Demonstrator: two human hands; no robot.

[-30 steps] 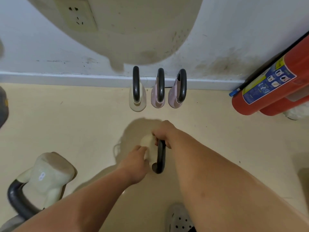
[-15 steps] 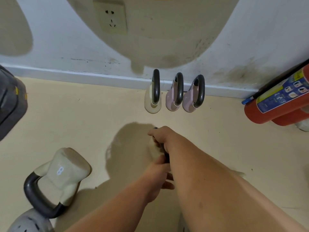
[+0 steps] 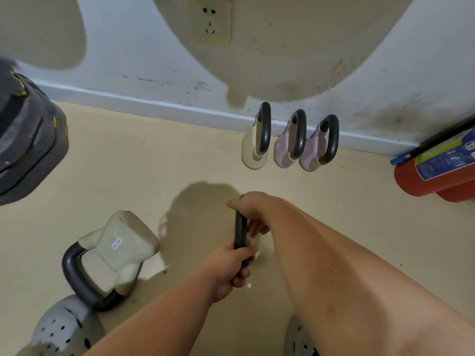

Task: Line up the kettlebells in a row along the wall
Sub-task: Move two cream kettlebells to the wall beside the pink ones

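Note:
Both my hands grip the dark handle of a cream kettlebell point(image 3: 241, 233) over the middle of the floor; its body is mostly hidden under my hands. My left hand point(image 3: 228, 268) holds the near end of the handle and my right hand point(image 3: 250, 205) the far end. Against the skirting stand three kettlebells side by side: a cream one point(image 3: 253, 147) and two pink ones point(image 3: 286, 150) point(image 3: 314, 152). A larger cream kettlebell marked 8 point(image 3: 115, 253) lies tipped on its side at the lower left.
A red fire extinguisher point(image 3: 437, 173) lies by the wall at the right. A big dark grey weight point(image 3: 25, 140) sits at the left edge. My grey perforated shoes point(image 3: 61, 330) are at the bottom. A wall socket point(image 3: 212, 20) is above the row.
My left hand has closed onto the near end of the handle, joining my right hand. The view has swung left, bringing the dark weight and the tipped kettlebell further into sight.

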